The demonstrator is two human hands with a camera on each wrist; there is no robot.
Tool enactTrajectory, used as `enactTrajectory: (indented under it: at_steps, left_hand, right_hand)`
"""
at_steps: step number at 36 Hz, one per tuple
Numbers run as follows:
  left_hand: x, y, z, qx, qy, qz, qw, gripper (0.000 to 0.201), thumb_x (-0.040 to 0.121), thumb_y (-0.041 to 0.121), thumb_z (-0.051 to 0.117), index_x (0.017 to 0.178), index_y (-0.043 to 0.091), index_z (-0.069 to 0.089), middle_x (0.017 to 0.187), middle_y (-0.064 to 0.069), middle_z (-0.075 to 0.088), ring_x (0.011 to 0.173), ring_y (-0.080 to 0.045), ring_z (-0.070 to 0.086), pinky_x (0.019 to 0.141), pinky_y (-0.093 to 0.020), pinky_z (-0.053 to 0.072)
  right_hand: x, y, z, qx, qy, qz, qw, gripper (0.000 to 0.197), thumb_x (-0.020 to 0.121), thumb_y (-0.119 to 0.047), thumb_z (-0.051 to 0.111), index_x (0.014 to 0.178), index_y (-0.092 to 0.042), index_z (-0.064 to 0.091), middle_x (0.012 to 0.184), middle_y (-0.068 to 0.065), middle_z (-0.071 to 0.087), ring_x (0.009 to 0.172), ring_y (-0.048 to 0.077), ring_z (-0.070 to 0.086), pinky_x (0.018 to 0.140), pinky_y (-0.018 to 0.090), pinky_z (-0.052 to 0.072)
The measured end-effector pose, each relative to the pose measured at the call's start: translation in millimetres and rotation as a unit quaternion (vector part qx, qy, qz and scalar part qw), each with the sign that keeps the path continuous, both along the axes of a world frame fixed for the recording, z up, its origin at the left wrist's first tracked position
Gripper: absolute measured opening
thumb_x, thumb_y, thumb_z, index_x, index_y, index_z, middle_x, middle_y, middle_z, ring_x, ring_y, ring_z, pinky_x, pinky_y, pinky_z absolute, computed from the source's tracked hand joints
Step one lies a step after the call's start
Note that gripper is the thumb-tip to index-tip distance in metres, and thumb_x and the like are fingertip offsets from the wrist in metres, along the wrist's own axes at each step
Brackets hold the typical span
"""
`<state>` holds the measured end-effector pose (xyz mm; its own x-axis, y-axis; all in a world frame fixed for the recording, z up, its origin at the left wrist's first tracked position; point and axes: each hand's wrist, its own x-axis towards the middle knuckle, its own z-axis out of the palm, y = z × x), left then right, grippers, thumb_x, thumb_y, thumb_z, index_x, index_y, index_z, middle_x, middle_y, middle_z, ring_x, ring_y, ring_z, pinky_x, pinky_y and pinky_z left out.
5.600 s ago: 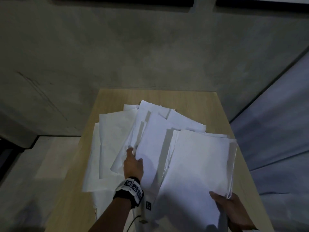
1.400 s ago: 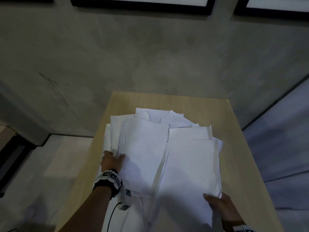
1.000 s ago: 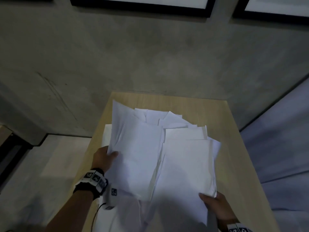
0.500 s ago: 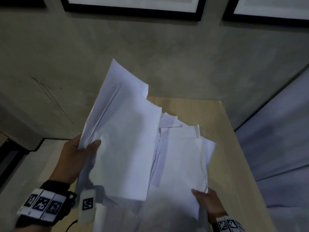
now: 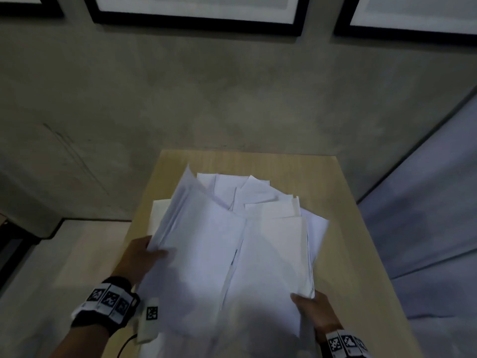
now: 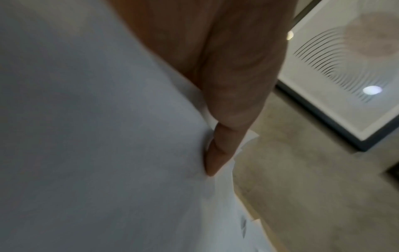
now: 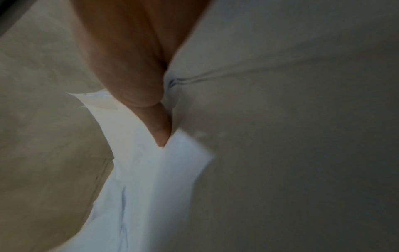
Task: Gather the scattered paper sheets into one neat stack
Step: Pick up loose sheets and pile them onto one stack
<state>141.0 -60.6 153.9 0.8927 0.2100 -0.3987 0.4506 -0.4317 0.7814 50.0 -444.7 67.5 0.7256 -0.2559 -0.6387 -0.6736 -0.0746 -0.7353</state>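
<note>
free: table (image 5: 343, 228) right and far strips | blocked: paper sheets (image 5: 258, 254) cover middle

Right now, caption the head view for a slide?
Left hand and right hand each grip a bundle of paper sheets above a wooden table.

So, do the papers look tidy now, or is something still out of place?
Not tidy yet. The left hand holds one bundle of sheets tilted, its far corner raised, and the right hand holds another bundle. Behind them, loose sheets fan out at different angles on the table.
</note>
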Motion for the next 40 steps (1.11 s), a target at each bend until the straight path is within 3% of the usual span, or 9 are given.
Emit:
enactTrajectory:
  at_steps: [9, 13, 17, 21, 25, 29, 33, 37, 40]
  left_hand:
    - [8, -2, -47, -0.094, 0.163, 0.035, 0.982, 0.038, 0.065, 0.017, 0.088, 0.092, -0.004, 0.071, 0.091, -0.022, 0.073, 0.084, -0.037, 0.070, 0.069, -0.036, 0.058]
    - [3, -13, -62, -0.089, 0.156, 0.021, 0.984, 0.034, 0.067, 0.004, 0.084, 0.095, -0.011, 0.071, 0.086, -0.022, 0.073, 0.090, -0.040, 0.069, 0.066, -0.031, 0.053]
    - [-2, -16, -66, -0.046, 0.114, 0.037, 0.992, 0.030, 0.069, 0.003, 0.083, 0.092, -0.011, 0.070, 0.084, -0.021, 0.070, 0.088, -0.039, 0.069, 0.070, -0.033, 0.052]
    - [-5, -2, -44, 0.008, 0.059, 0.048, 0.997, 0.028, 0.070, 0.013, 0.084, 0.085, -0.006, 0.071, 0.076, -0.017, 0.070, 0.064, -0.022, 0.065, 0.059, -0.026, 0.050]
    - [-7, 24, -13, 0.051, 0.032, 0.057, 0.997, 0.024, 0.067, 0.018, 0.085, 0.073, -0.001, 0.072, 0.072, -0.020, 0.072, 0.065, -0.027, 0.069, 0.066, -0.042, 0.055]
    - [-6, 40, 26, 0.042, -0.008, 0.074, 0.996, 0.024, 0.073, 0.015, 0.081, 0.081, -0.004, 0.069, 0.072, -0.018, 0.069, 0.064, -0.025, 0.064, 0.063, -0.037, 0.050]
    - [-9, 49, 64, 0.010, -0.059, 0.082, 0.995, 0.021, 0.071, 0.017, 0.083, 0.067, 0.006, 0.065, 0.038, 0.006, 0.062, 0.059, -0.025, 0.062, 0.052, -0.027, 0.042]
    - [-2, 50, 72, -0.063, -0.080, 0.054, 0.993, 0.031, 0.067, 0.020, 0.086, 0.088, 0.002, 0.073, 0.078, -0.011, 0.076, 0.079, -0.032, 0.070, 0.073, -0.036, 0.051]
    - [-3, 26, 69, -0.081, -0.070, 0.025, 0.994, 0.034, 0.066, 0.028, 0.086, 0.069, -0.001, 0.070, 0.059, -0.008, 0.071, 0.055, -0.018, 0.065, 0.056, -0.027, 0.050]
  right_hand:
    - [0, 6, -9, 0.006, 0.013, 0.003, 1.000, 0.009, 0.073, -0.005, 0.074, 0.081, -0.008, 0.071, 0.093, 0.024, 0.073, 0.092, 0.036, 0.068, 0.093, 0.049, 0.050]
    - [-2, 2, -30, 0.000, 0.015, 0.004, 1.000, 0.047, 0.054, -0.022, 0.078, 0.095, -0.001, 0.072, 0.090, 0.020, 0.075, 0.087, 0.033, 0.070, 0.090, 0.050, 0.053]
    - [-2, 3, -27, -0.027, 0.018, 0.019, 0.999, 0.035, 0.069, -0.010, 0.078, 0.100, 0.002, 0.070, 0.092, 0.020, 0.074, 0.089, 0.032, 0.069, 0.089, 0.045, 0.052]
    - [-3, 2, -24, -0.041, 0.018, 0.010, 0.999, 0.041, 0.060, -0.017, 0.079, 0.096, 0.003, 0.072, 0.090, 0.021, 0.074, 0.087, 0.031, 0.070, 0.085, 0.041, 0.052]
    - [-2, -3, -27, -0.037, 0.036, 0.020, 0.998, 0.034, 0.067, -0.010, 0.078, 0.098, 0.003, 0.071, 0.090, 0.021, 0.074, 0.086, 0.032, 0.070, 0.088, 0.045, 0.054]
    - [-1, -5, -27, -0.040, 0.036, 0.022, 0.998, 0.033, 0.067, -0.007, 0.078, 0.098, 0.003, 0.070, 0.088, 0.021, 0.075, 0.084, 0.033, 0.070, 0.087, 0.047, 0.054]
    - [-1, -6, -30, -0.046, 0.042, 0.032, 0.998, 0.043, 0.062, -0.016, 0.080, 0.100, 0.001, 0.070, 0.088, 0.020, 0.075, 0.084, 0.032, 0.070, 0.086, 0.044, 0.055]
    - [-1, 2, -14, -0.051, 0.040, 0.027, 0.998, 0.035, 0.072, -0.010, 0.074, 0.104, 0.003, 0.068, 0.092, 0.021, 0.073, 0.088, 0.032, 0.068, 0.078, 0.035, 0.053]
    - [-2, 5, -5, -0.026, 0.032, 0.007, 0.999, 0.029, 0.077, -0.006, 0.071, 0.103, 0.003, 0.067, 0.089, 0.019, 0.072, 0.087, 0.030, 0.066, 0.073, 0.032, 0.052]
